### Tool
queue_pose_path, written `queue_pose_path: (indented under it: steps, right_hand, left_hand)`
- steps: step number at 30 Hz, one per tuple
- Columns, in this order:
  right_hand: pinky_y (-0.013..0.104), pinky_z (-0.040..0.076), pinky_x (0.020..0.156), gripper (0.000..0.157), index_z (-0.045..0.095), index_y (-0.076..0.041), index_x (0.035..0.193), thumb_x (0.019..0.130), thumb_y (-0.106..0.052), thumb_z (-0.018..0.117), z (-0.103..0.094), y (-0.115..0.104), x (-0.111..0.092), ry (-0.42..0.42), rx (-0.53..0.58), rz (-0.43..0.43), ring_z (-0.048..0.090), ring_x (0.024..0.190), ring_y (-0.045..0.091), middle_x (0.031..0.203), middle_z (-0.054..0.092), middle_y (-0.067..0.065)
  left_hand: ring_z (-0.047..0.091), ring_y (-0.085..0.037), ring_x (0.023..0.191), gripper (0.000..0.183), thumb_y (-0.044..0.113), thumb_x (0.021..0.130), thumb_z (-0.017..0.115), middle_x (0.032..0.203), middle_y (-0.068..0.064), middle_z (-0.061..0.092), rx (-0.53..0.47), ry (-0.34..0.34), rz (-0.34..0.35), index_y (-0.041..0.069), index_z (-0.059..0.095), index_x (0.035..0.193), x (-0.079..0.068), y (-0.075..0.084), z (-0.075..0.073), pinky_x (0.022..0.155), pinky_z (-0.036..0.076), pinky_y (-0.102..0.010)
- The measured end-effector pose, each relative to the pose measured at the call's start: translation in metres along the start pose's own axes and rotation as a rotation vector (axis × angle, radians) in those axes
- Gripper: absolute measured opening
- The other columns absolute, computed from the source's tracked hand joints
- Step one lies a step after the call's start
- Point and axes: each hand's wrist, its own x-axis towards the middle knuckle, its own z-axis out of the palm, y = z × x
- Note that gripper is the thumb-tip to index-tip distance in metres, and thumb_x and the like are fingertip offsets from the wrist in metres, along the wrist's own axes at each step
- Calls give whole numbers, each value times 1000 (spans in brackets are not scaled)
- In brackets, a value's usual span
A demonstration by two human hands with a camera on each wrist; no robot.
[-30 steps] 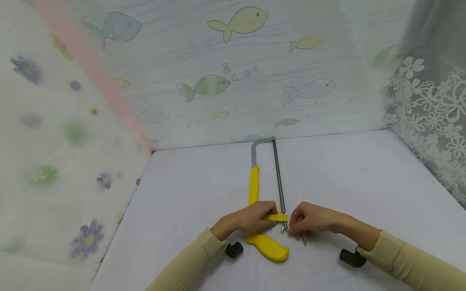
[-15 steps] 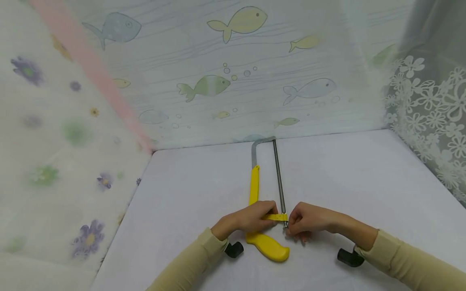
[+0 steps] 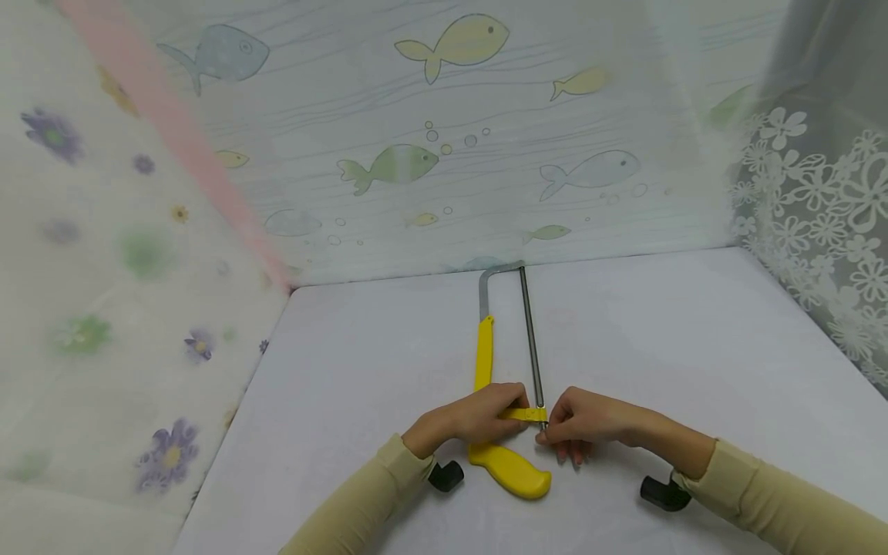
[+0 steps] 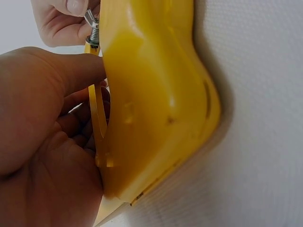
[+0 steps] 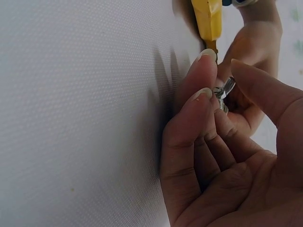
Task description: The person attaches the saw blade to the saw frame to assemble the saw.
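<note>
A yellow-handled hacksaw [image 3: 484, 354] lies on the white table, its blade [image 3: 531, 339] running along the right side. My left hand [image 3: 479, 412] grips the yellow frame just above the curved handle [image 3: 516, 472]. In the left wrist view, that thumb reaches across to the yellow frame beside the handle. At the near end of the blade sits a metal wing nut [image 5: 228, 86] on a threaded screw. My right hand [image 3: 590, 420] has its thumb and forefinger at this wing nut and pinches it; from the head the nut is mostly hidden.
The white table [image 3: 375, 339] meets a fish-print curtain [image 3: 388, 162] behind the saw's far end. A flowered cloth [image 3: 146, 324] hangs at the left, and a lace curtain [image 3: 819, 200] at the right. Black wrist cameras [image 3: 446, 476] hang under both sleeves.
My right hand has moved slightly left, and its thumb and forefinger have turned over the wing nut, which now hardly shows from the head. The left hand and hacksaw stay still.
</note>
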Motion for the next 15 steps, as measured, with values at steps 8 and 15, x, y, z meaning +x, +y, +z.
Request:
queue_pose_path:
  steps: [8, 15]
  right_hand:
    - [23, 42, 49, 34, 73, 2, 78, 97, -27, 71, -1, -2, -2, -4, -6, -12, 57, 51, 13, 67, 69, 11]
    - [23, 43, 50, 32, 74, -1, 79, 96, -28, 72, -4, 0, -5, 9, -42, 7, 58, 52, 12, 67, 69, 7]
  left_hand:
    - [52, -6, 87, 11, 17, 103, 64, 101, 7, 60, 2, -6, -15, 12, 58, 110, 0, 1, 0, 81, 45, -16]
    - [51, -6, 87, 11, 17, 103, 64, 101, 7, 60, 5, -8, -21, 12, 58, 110, 0, 2, -1, 81, 46, -16]
